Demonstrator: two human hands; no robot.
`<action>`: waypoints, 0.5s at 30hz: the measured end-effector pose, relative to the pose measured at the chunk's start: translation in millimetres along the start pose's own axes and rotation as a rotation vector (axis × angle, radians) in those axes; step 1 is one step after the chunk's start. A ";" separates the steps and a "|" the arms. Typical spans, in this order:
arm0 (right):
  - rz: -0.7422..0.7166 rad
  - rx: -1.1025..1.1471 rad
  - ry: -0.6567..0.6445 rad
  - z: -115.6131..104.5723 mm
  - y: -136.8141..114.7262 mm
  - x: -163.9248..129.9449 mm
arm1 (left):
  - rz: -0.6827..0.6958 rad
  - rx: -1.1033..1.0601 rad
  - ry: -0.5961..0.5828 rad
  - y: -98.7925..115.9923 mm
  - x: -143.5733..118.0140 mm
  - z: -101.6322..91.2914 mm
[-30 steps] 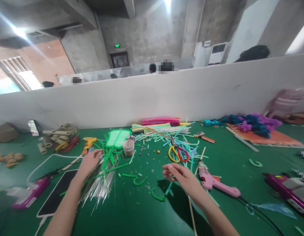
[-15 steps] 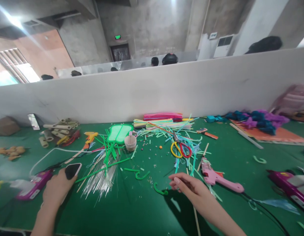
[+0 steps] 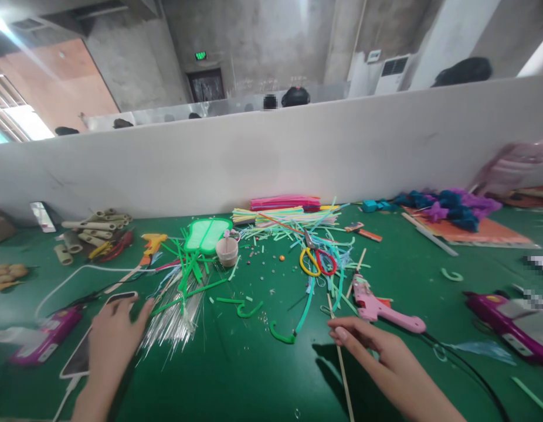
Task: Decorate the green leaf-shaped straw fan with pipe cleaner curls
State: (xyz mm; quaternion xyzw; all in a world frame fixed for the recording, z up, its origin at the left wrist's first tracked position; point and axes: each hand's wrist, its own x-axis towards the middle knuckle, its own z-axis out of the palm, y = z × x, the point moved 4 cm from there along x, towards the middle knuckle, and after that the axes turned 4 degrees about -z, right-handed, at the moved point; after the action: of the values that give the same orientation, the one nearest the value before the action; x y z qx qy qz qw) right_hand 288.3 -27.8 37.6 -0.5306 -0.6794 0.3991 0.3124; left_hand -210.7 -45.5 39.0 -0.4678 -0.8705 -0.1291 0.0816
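Note:
My left hand (image 3: 115, 340) is over a white-edged smartphone (image 3: 78, 354) at the left, fingers spread and thumb stretched out; it partly hides the phone. The phone lies on the table with a white cable at its lower end. At the right, my right hand (image 3: 372, 346) hovers with loosely curved fingers and no visible object in them. Beneath its fingertips runs a thin wooden stick (image 3: 345, 381). Left of it lies a hooked green fuzzy stem (image 3: 280, 335), its end meeting a teal fuzzy stem (image 3: 305, 313). Beyond the fingertips are scissors (image 3: 313, 258) with yellow and red handles.
A pink glue gun (image 3: 390, 313) lies right of my right hand. Clear thin strands (image 3: 175, 328), a green fuzzy-edged panel (image 3: 207, 235) and a small cup (image 3: 227, 252) stand mid-left. Purple power strips (image 3: 51, 337) flank both sides. A white partition (image 3: 271, 155) closes the back.
My left hand has loosened around the phone, which now shows flat. My right hand has moved right, away from the green stem, uncovering the teal one. The view has shifted slightly.

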 end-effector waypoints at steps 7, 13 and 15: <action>-0.001 -0.004 0.014 -0.1 -0.7 -0.4 | 0.053 0.040 -0.041 72.9 -22.8 18.2; 0.010 0.062 0.025 -0.2 -3.5 -0.3 | -0.058 -0.069 -0.060 55.1 -9.1 18.9; 0.003 0.075 0.030 -5.8 -7.4 -3.4 | -0.074 -0.129 -0.088 49.4 -2.3 20.4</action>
State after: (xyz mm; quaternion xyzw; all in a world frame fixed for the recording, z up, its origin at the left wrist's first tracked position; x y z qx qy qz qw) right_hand 290.6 -30.8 46.9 -0.5256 -0.6581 0.4170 0.3416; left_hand -168.5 -15.1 26.3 -0.4451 -0.8798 -0.1669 0.0081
